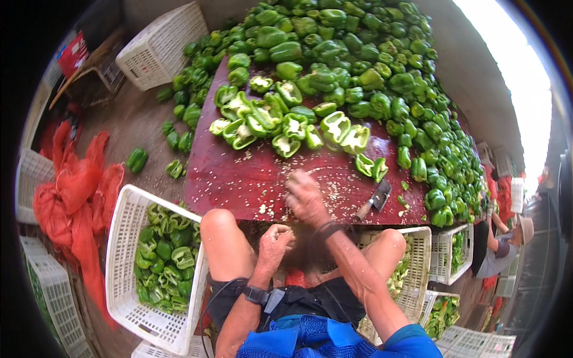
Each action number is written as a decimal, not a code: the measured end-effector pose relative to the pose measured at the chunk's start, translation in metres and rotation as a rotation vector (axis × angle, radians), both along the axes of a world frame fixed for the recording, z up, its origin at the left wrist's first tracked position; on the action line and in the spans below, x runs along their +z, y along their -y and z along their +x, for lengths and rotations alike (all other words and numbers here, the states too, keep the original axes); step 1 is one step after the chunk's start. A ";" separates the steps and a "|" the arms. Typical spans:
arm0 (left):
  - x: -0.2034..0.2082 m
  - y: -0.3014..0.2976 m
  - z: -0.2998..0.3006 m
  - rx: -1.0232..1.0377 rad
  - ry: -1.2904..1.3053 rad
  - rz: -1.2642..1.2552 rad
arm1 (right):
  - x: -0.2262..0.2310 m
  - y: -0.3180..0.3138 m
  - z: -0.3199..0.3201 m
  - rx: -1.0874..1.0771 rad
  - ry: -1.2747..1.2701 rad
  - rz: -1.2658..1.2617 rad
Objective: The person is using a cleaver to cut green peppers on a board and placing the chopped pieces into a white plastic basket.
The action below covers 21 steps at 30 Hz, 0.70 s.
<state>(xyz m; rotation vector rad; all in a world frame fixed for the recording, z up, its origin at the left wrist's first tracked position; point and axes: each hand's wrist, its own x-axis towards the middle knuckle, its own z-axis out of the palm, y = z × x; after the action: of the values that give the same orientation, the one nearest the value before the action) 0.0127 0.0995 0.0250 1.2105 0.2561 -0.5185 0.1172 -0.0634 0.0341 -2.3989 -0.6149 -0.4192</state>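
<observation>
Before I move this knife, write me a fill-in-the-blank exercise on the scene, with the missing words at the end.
1. Of the left hand and the right hand, the one farther out over the red tabletop is the ____ one.
2. The broad-bladed knife lies with its ____ closer to the person than its blade.
3. The white crate beside the left knee holds cut bell peppers coloured ____.

Missing words: right; handle; green.

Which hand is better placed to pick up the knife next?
Probably the right hand: it is over the red tabletop, nearer the knife, whose handle points toward the person. The left hand is farther away.
</observation>
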 end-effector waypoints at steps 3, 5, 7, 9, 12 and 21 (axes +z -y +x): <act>-0.001 0.003 0.003 0.057 -0.002 -0.089 | -0.011 -0.011 -0.042 -0.173 0.078 -0.107; -0.004 0.005 0.006 0.091 0.010 -0.082 | -0.010 -0.006 -0.066 -0.253 0.053 -0.134; -0.005 0.003 0.005 0.071 0.000 -0.057 | 0.003 0.000 -0.085 -0.282 -0.112 -0.228; -0.004 0.002 0.006 0.063 0.014 -0.036 | 0.028 0.010 -0.080 -0.215 -0.197 -0.081; -0.002 0.003 0.005 0.037 0.008 -0.006 | 0.054 0.044 -0.033 -0.380 -0.012 0.094; -0.017 0.000 0.000 0.057 0.008 0.000 | 0.052 0.167 0.106 -0.931 -0.335 0.071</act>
<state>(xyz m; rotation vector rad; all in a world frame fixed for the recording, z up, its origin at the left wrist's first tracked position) 0.0128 0.1000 0.0077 1.2014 0.2828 -0.4643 0.2234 -0.2301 0.0866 -2.4731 0.6902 -0.3775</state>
